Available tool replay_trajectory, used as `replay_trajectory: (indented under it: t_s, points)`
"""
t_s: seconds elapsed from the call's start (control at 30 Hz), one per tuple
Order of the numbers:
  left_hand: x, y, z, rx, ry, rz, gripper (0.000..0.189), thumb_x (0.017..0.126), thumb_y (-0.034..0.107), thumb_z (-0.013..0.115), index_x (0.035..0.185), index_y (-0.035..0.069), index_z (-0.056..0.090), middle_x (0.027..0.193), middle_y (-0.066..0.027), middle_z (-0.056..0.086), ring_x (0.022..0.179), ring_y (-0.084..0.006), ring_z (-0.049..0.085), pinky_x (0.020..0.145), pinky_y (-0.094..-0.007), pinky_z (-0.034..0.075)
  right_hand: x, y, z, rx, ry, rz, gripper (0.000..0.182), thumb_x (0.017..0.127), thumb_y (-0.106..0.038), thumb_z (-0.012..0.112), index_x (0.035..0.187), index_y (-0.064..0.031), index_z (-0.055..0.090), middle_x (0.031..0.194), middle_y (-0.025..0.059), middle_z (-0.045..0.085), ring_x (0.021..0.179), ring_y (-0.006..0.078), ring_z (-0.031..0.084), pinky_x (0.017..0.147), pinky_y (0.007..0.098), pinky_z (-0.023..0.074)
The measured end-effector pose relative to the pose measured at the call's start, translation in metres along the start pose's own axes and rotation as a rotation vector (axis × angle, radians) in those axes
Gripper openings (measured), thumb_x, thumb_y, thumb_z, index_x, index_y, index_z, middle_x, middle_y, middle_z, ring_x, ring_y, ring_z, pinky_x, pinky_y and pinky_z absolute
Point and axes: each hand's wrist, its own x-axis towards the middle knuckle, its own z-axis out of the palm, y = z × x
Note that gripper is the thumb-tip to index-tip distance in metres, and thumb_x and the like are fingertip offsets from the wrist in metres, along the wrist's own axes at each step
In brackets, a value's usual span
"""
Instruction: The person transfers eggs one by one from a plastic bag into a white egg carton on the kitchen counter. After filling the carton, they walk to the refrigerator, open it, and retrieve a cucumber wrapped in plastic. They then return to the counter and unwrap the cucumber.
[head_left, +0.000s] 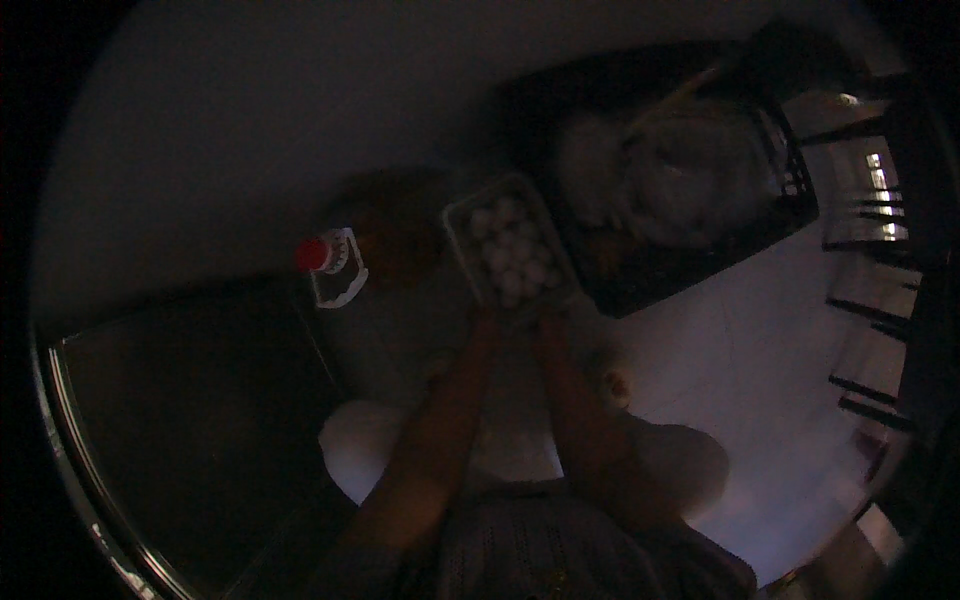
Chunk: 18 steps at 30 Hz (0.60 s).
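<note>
In very dim light, a clear plastic container (459, 232) holds several round white things that look like eggs (517, 251). Both my arms reach forward to its near end. My left hand (489, 319) grips the near left corner, and my right hand (553, 319) grips the near right one. The fingers themselves are mostly lost in shadow. Left of the container stands a large jug with a red cap (311, 255) and a white handle (341, 300); its body is too dark to make out.
A black plastic crate (675, 289) with pale plastic bags (682, 180) lies beside the container on its right. My bent knees (360, 442) frame the near floor. Dark furniture legs (862, 311) line the far right. At left is a dark panel with a shiny metal edge (75, 427).
</note>
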Motion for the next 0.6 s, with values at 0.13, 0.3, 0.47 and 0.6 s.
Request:
replay_trajectory:
  t_s: [0.13, 0.3, 0.47, 0.6]
  points:
    - [0.029, -0.006, -0.014, -0.080, -0.089, 0.106, 0.041, 0.084, 0.024, 0.054, 0.119, 0.002, 0.049, 0.106, -0.0105, 0.055, 0.094, -0.0221, 0.053, 0.073, -0.0392, 0.046, 0.017, -0.017, -0.011, 0.025, -0.026, 0.037, 0.043, 0.076, -0.011, 0.057, 0.117, -0.0004, 0.049, 0.116, 0.0220, 0.052, 0.107, 0.0377, 0.049, 0.094, 0.0445, 0.0376]
    - [0.004, 0.032, 0.024, -0.150, -0.284, 0.150, 0.041, 0.086, 0.029, 0.052, 0.118, 0.003, 0.051, 0.109, -0.0106, 0.054, 0.098, -0.0215, 0.052, 0.078, -0.0399, 0.046, 0.033, -0.006, -0.016, 0.019, -0.021, 0.072, 0.041, 0.077, -0.011, 0.056, 0.116, -0.0006, 0.050, 0.115, 0.0214, 0.052, 0.106, 0.0367, 0.049, 0.093, 0.0438, 0.0379]
    - [-0.023, 0.075, 0.050, -0.088, -0.335, 0.132, 0.041, 0.086, 0.029, 0.051, 0.118, 0.003, 0.051, 0.110, -0.0111, 0.054, 0.098, -0.0219, 0.052, 0.079, -0.0398, 0.045, 0.046, -0.004, -0.015, 0.021, -0.021, 0.099, 0.039, 0.078, -0.012, 0.056, 0.115, -0.0007, 0.051, 0.114, 0.0208, 0.053, 0.105, 0.0357, 0.050, 0.093, 0.0431, 0.0383]
    - [-0.001, 0.080, 0.044, -0.003, -0.315, 0.121, 0.040, 0.087, 0.028, 0.051, 0.118, 0.003, 0.051, 0.111, -0.0114, 0.054, 0.099, -0.0223, 0.052, 0.080, -0.0398, 0.045, 0.058, -0.021, -0.018, 0.043, -0.032, 0.102, 0.037, 0.078, -0.012, 0.055, 0.114, -0.0008, 0.052, 0.114, 0.0204, 0.053, 0.105, 0.0349, 0.050, 0.092, 0.0425, 0.0385]
